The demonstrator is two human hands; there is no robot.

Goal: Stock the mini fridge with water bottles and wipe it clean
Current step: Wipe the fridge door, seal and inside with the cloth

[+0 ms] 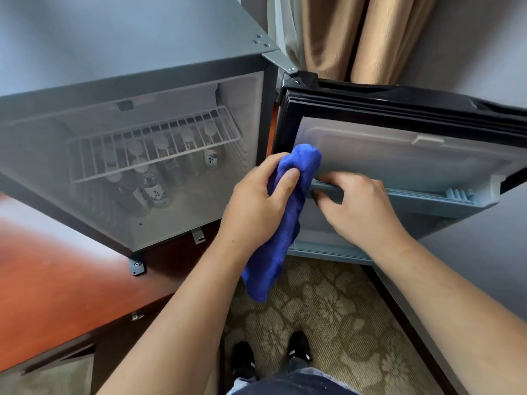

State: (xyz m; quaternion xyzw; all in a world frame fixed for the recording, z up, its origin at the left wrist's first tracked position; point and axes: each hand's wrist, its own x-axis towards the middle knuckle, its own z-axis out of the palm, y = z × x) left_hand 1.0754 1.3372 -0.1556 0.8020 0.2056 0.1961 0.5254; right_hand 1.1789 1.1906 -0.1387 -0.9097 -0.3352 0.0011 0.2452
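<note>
Soft, light blue microfibre cloth [288, 201], bunched and limp, gripped mid-length in left hand [256, 201] against open grey mini fridge door [399, 155]. Right hand [356, 206] curled round door shelf rail [413, 195]. Probably best wadded in palm. Capped water bottles [151, 178] inside.

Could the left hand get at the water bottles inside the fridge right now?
Probably yes. The door stands wide open and nothing blocks the front of the fridge, but the left hand grips the blue cloth, and the bottles stand under the wire shelf.
</note>
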